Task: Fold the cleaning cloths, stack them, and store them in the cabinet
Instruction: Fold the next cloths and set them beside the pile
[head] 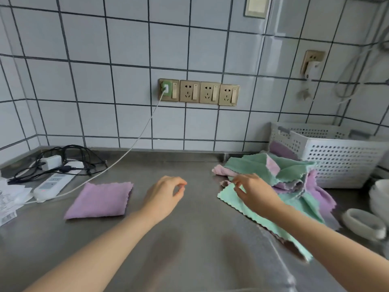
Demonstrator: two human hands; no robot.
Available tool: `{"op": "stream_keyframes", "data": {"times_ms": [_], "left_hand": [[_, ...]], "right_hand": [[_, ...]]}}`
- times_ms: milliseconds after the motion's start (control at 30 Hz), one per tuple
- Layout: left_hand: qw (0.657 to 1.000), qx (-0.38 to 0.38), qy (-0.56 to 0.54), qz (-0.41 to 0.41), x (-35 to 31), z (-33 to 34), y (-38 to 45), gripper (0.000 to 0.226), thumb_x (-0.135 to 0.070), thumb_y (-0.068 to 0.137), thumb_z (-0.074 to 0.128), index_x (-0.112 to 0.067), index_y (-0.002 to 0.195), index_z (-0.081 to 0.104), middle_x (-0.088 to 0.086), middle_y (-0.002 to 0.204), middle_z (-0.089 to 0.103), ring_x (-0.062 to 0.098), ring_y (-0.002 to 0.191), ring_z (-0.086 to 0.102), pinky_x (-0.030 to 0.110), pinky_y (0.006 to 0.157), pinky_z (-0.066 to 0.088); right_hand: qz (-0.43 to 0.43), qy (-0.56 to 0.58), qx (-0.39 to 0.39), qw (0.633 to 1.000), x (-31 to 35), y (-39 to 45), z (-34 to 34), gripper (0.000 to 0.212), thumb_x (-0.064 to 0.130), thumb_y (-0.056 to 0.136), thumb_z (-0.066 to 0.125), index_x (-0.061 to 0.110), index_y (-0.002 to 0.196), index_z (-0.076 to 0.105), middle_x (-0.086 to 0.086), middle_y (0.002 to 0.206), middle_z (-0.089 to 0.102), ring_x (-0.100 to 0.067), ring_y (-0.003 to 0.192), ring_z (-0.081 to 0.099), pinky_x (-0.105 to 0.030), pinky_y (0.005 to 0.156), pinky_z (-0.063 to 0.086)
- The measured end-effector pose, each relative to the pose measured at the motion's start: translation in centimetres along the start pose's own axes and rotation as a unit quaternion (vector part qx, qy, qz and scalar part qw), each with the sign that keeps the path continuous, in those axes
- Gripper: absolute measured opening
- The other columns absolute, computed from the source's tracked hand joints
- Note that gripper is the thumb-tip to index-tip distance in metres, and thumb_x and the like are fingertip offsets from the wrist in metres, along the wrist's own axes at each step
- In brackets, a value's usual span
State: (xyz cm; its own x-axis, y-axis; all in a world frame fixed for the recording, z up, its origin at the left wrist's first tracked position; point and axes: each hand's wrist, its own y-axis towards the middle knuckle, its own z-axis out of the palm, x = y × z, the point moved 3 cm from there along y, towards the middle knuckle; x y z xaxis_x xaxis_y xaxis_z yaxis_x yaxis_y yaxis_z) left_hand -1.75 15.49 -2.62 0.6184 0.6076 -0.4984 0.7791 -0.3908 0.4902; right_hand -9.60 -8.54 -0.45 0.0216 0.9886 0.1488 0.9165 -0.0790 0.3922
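Head view: one folded lilac microfibre cloth (101, 200) lies near left on the steel counter (189, 239); unfolded mint and lilac cloths (280, 178) heap right, beside a white perforated basket (336, 157). Right hand (255, 193) pinches the mint cloth's (248, 207) corner, left hand (163, 194) empty, fingers loosely curled. Step looks like fetching the next cloth; next it needs dragging clear and spreading flat.

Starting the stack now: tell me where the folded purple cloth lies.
The folded purple cloth lies flat on the steel counter, left of the left hand, beside the white power strip.

No legible text anywhere; print on the papers (8, 199) perhaps too blurred.
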Motion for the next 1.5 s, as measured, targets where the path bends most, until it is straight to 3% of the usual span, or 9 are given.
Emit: {"op": "stream_keyframes", "data": {"times_ms": [300,533,667,800,1033,1133,1300,1433,1500], "left_hand": [[0.998,0.049,-0.025,0.041,-8.8,9.8,4.3,0.019,-0.032,0.092,0.053,-0.031,0.105,0.067,-0.005,0.106,0.064,0.016,0.097,0.060,0.025,0.076,0.044],[0.993,0.084,-0.039,0.069,-11.5,14.0,6.9,0.034,-0.023,0.093,0.053,-0.021,0.127,0.060,-0.002,0.129,0.061,0.016,0.114,0.057,0.034,0.092,0.049],[0.990,0.086,-0.074,0.084,-11.4,13.4,7.8,0.061,-0.010,0.092,0.052,-0.021,0.148,0.030,-0.003,0.150,0.037,0.016,0.129,0.046,0.035,0.107,0.040],[0.981,0.077,-0.116,0.132,-11.8,11.3,8.8,0.074,0.004,0.085,0.056,-0.024,0.148,0.031,-0.005,0.154,0.031,0.012,0.142,0.026,0.033,0.117,0.025],[0.981,0.082,-0.087,0.152,-11.3,6.1,7.1,0.013,-0.008,0.081,0.067,-0.009,0.092,0.074,0.010,0.102,0.073,0.014,0.089,0.063,0.034,0.087,0.049],[0.986,0.065,-0.069,0.133,-9.8,3.2,5.8,0.007,-0.012,0.081,0.069,-0.007,0.076,0.070,0.007,0.071,0.068,0.020,0.066,0.057,0.032,0.067,0.047],[0.991,0.079,-0.094,0.058,-7.4,-2.8,4.1,0.027,-0.017,0.080,0.075,-0.008,0.061,0.058,-0.007,0.051,0.041,0.007,0.050,0.031,0.026,0.051,0.025],[0.909,0.241,-0.329,-0.090,-4.8,-7.6,2.3,0.008,-0.014,0.075,0.077,-0.007,0.078,0.075,0.005,0.076,0.073,0.010,0.064,0.067,0.018,0.053,0.050],[0.863,0.291,-0.394,-0.124,-3.1,-10.0,1.7,0.031,-0.024,0.065,0.085,-0.005,0.088,0.075,0.015,0.091,0.073,0.021,0.076,0.071,0.026,0.064,0.057]], "right_hand": [[0.164,-0.018,-0.072,0.984,-11.4,0.0,-3.3,0.032,0.029,0.090,0.062,0.008,0.114,0.061,-0.011,0.113,0.062,-0.030,0.106,0.055,-0.034,0.080,0.043],[0.235,0.000,-0.021,0.972,-12.6,2.4,-1.2,0.023,0.016,0.089,0.055,0.011,0.111,0.060,-0.010,0.099,0.070,-0.030,0.091,0.064,-0.038,0.079,0.054],[0.147,0.088,-0.007,0.985,-11.0,3.1,-1.7,0.025,0.006,0.092,0.052,0.009,0.107,0.072,-0.008,0.099,0.074,-0.014,0.075,0.065,-0.014,0.069,0.041],[0.026,0.126,0.014,0.992,-7.7,1.6,-4.0,0.019,0.011,0.092,0.057,0.017,0.098,0.074,-0.005,0.092,0.068,-0.015,0.075,0.059,-0.020,0.070,0.042],[-0.025,0.266,0.009,0.964,-2.7,-1.7,-9.3,0.019,0.006,0.095,0.050,0.015,0.092,0.066,-0.007,0.090,0.063,-0.026,0.084,0.059,-0.031,0.080,0.047],[-0.015,0.341,-0.003,0.940,-0.9,-2.5,-11.7,0.019,0.004,0.097,0.047,0.006,0.095,0.066,-0.023,0.091,0.067,-0.027,0.077,0.061,-0.031,0.076,0.053],[-0.006,0.515,-0.034,0.857,1.5,-2.8,-14.9,0.021,0.005,0.097,0.050,0.004,0.090,0.069,-0.007,0.081,0.070,-0.013,0.076,0.065,-0.023,0.073,0.058],[0.012,0.565,-0.090,0.820,1.4,-2.1,-17.2,0.023,0.005,0.094,0.055,0.011,0.084,0.075,-0.005,0.077,0.074,-0.011,0.069,0.068,-0.019,0.062,0.056],[0.026,0.527,-0.110,0.842,0.8,-1.7,-17.2,0.022,0.008,0.091,0.060,0.016,0.080,0.077,-0.004,0.074,0.073,-0.008,0.062,0.065,-0.016,0.057,0.054]]}}
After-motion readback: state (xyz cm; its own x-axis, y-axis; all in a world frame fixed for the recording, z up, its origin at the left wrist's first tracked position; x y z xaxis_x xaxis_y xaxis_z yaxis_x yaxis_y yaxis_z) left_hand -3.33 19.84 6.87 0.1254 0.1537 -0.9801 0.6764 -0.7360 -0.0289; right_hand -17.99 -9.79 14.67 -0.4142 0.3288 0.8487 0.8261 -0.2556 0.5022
